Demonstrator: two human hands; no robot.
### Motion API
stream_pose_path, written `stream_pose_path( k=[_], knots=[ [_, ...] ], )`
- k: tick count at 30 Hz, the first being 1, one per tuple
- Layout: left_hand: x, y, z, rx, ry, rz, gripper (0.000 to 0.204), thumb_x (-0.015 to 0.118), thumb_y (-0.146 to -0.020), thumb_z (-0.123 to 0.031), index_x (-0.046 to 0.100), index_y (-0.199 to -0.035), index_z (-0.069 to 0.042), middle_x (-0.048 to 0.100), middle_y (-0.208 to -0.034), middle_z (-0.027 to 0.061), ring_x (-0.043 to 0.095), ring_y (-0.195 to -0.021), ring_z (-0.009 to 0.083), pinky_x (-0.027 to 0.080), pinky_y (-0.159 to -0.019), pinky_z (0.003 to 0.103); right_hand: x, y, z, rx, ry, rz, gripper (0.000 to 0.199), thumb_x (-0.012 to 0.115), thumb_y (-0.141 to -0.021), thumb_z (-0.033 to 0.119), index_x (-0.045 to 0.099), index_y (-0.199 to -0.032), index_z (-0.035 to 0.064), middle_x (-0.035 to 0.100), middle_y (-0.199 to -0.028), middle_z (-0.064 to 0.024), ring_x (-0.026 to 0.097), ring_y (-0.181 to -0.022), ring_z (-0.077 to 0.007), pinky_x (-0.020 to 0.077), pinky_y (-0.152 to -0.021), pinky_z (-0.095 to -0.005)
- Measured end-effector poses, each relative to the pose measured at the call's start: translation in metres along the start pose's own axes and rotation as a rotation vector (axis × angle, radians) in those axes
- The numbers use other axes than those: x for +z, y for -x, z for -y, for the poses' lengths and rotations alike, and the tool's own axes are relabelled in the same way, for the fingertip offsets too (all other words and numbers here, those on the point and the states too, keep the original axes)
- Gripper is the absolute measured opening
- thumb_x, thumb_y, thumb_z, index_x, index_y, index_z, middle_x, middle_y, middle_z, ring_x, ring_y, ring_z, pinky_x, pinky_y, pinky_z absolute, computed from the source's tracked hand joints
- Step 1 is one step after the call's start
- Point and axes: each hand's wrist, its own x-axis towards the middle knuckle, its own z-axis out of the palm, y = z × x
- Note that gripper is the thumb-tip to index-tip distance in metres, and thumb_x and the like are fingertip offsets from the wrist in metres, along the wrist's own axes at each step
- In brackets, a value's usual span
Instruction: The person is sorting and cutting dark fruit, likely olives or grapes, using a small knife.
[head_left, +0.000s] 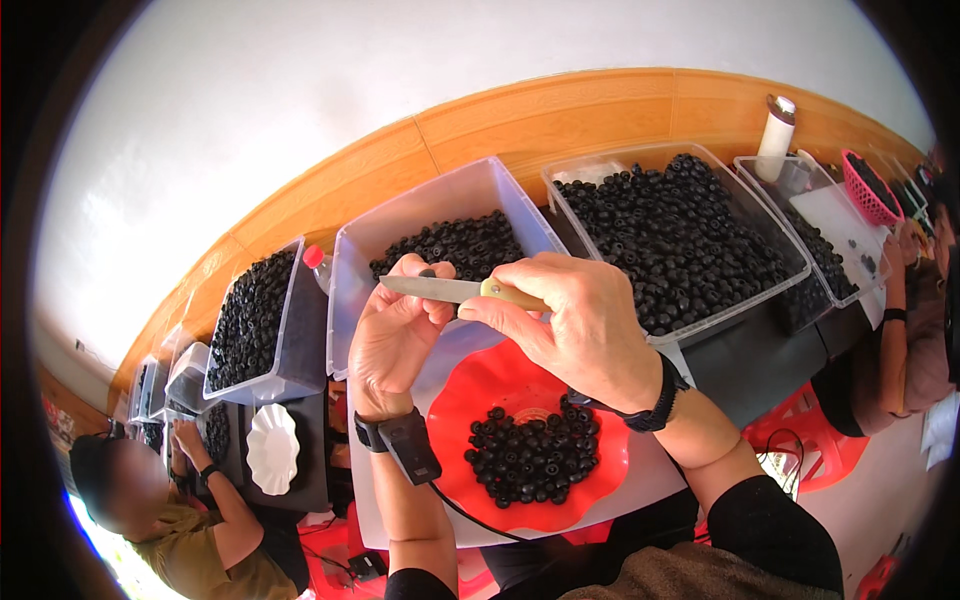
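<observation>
Gripping a cream-handled knife (450, 290) in the right hand (580, 315) and pinching a dark piece (427, 273) in the left hand (393, 340), beside the blade. Poised above a scalloped red bowl (610, 455) of round black pieces (535, 450), facing plastic bins (420, 215) of more.

On my feed I see short black sleeves (775, 540), a brown, fuzzy-textured garment (690, 577) at the front, a black strap (369, 432) on the left wrist (384, 403) bearing a boxy black module (411, 448) with a thin black cable (468, 515), and a chunky black band (651, 405) around the right wrist (690, 412).
</observation>
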Motion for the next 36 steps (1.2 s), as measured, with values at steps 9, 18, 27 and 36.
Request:
stream_pose_path(
  k=[9, 18, 27, 36],
  knots=[
    [0.011, 0.017, -0.025, 0.087, -0.043, 0.073, 0.027, 0.066, -0.081, 0.000, 0.052, -0.104, -0.001, 0.048, -0.091, 0.0103, 0.043, -0.071, 0.0131, 0.038, -0.062, 0.023, -0.006, -0.005, -0.001, 0.146, -0.154, -0.015, 0.033, 0.067, -0.083, 0.033, 0.062, -0.074, 0.0014, 0.056, -0.058, -0.0126, 0.056, -0.052, -0.0294, 0.0413, -0.046, -0.0359],
    [0.031, 0.007, 0.004, -0.024, -0.213, -0.118, 0.044, 0.065, -0.082, -0.003, 0.043, -0.120, -0.002, 0.059, -0.093, 0.0052, 0.057, -0.085, 0.0147, 0.045, -0.071, 0.026, 0.000, -0.004, 0.010, 0.075, -0.445, 0.046, 0.024, 0.075, -0.078, 0.014, 0.064, -0.096, 0.0017, 0.053, -0.060, -0.0029, 0.049, -0.054, -0.0066, 0.0401, -0.051, -0.0216],
    [0.039, 0.011, 0.003, -0.077, -0.276, -0.043, 0.053, 0.072, -0.074, -0.003, 0.041, -0.117, 0.000, 0.059, -0.092, 0.0094, 0.057, -0.073, 0.0146, 0.045, -0.064, 0.022, 0.015, 0.000, 0.001, 0.244, -0.856, 0.180, 0.016, 0.062, -0.089, 0.014, 0.065, -0.088, -0.0013, 0.062, -0.069, -0.0031, 0.057, -0.067, -0.0065, 0.0441, -0.059, -0.0221],
    [0.038, 0.008, 0.007, -0.034, -0.307, -0.070, 0.053, 0.074, -0.075, -0.006, 0.043, -0.117, 0.000, 0.057, -0.096, 0.0080, 0.057, -0.076, 0.0139, 0.046, -0.063, 0.022, 0.012, 0.000, -0.002, 0.266, -1.013, 0.231, 0.019, 0.059, -0.092, 0.018, 0.066, -0.088, 0.0018, 0.062, -0.070, -0.0016, 0.051, -0.061, -0.0044, 0.0398, -0.054, -0.0205]
  ],
)
